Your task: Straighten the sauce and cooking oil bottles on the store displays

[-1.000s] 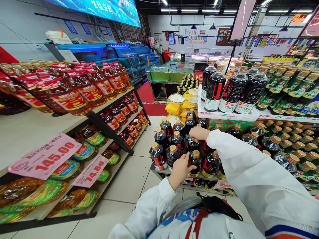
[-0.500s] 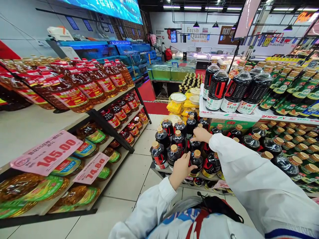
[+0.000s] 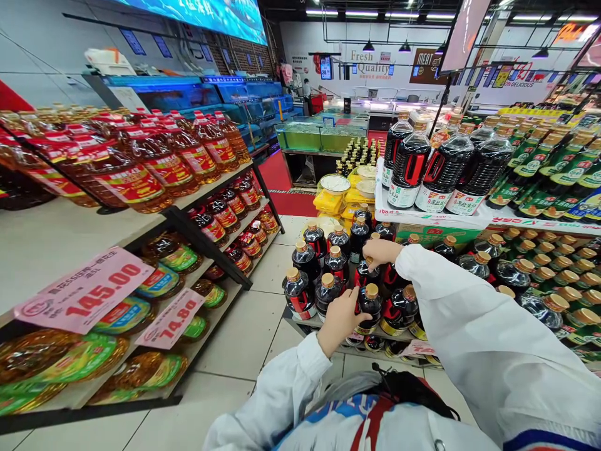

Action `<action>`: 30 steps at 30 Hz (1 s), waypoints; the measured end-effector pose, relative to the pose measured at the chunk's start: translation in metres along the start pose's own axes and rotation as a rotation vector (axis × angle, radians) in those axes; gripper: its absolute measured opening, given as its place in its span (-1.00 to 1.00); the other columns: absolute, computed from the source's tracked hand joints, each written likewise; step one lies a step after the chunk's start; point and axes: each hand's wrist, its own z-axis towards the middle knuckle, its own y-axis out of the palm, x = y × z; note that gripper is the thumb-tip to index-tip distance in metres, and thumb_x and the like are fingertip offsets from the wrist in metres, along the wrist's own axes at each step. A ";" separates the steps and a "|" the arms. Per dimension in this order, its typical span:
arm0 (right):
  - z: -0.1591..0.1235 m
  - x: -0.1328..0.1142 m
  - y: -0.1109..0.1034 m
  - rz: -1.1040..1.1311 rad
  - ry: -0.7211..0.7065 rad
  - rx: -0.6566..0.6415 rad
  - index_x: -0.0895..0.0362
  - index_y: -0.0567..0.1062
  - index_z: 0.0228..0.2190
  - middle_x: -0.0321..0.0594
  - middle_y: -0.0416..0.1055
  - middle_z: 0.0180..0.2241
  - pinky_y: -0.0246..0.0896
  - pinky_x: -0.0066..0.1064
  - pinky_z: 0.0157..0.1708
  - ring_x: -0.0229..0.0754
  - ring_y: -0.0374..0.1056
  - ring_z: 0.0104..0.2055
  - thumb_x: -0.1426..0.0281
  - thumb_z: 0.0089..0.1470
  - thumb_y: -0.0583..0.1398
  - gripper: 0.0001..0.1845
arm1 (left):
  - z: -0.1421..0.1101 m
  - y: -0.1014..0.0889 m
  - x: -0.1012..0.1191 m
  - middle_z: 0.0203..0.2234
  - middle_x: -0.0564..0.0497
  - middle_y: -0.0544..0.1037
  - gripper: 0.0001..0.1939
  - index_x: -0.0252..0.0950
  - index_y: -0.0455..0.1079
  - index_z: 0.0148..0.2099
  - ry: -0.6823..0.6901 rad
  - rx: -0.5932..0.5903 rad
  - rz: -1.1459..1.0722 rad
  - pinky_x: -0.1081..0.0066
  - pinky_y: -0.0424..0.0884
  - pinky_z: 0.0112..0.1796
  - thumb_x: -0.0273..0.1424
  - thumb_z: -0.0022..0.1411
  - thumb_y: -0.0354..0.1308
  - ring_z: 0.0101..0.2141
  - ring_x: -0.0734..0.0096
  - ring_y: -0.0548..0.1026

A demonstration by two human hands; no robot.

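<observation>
Many dark bottles (image 3: pixel 335 268) crowd the low shelf (image 3: pixel 300 323); working well here calls for a straight, upright grip that spares the neighbours. Among them stands the gripped bottle (image 3: pixel 367 275), my right hand (image 3: pixel 381 252) curled closed over its top. My left hand (image 3: pixel 339 318) is half-open, thumb against the front bottle (image 3: pixel 370 303).

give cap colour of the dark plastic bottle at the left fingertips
Golden tan cap, clearest in the head view.

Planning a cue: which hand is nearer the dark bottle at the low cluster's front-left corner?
Left. The left hand is right of that dark bottle, one neighbouring bottle between; the right hand is farther back and right.
</observation>
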 end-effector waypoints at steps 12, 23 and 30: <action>-0.001 -0.006 0.001 0.066 0.044 0.045 0.22 0.68 -0.15 0.07 0.60 -0.17 0.17 -0.34 -0.22 0.09 0.49 -0.07 0.32 -0.12 0.48 -0.56 | 0.091 -0.046 0.006 0.05 -0.27 0.56 -0.58 -0.38 0.35 0.15 0.019 0.042 0.026 0.30 0.43 -0.02 -0.42 0.28 0.29 0.06 0.06 0.56; -0.050 0.038 -0.024 0.374 0.379 0.328 0.13 0.61 0.00 -0.21 0.64 -0.18 0.29 -0.52 -0.22 -0.21 0.53 -0.21 0.22 0.00 0.44 -0.47 | 0.119 -0.049 0.023 -0.04 -0.19 0.62 -0.50 -0.23 0.38 0.13 0.083 0.001 0.127 0.28 0.47 -0.11 -0.02 0.31 0.24 -0.01 0.00 0.60; -0.108 0.110 -0.030 0.298 0.856 0.317 0.28 0.64 -0.12 0.17 0.59 -0.12 0.36 -0.24 -0.06 0.14 0.51 -0.02 0.13 0.13 0.34 -0.53 | 0.127 -0.050 0.030 -0.06 -0.22 0.61 -0.70 -0.28 0.40 0.09 0.189 -0.035 0.209 0.28 0.43 -0.02 -0.34 0.35 0.23 -0.01 0.04 0.59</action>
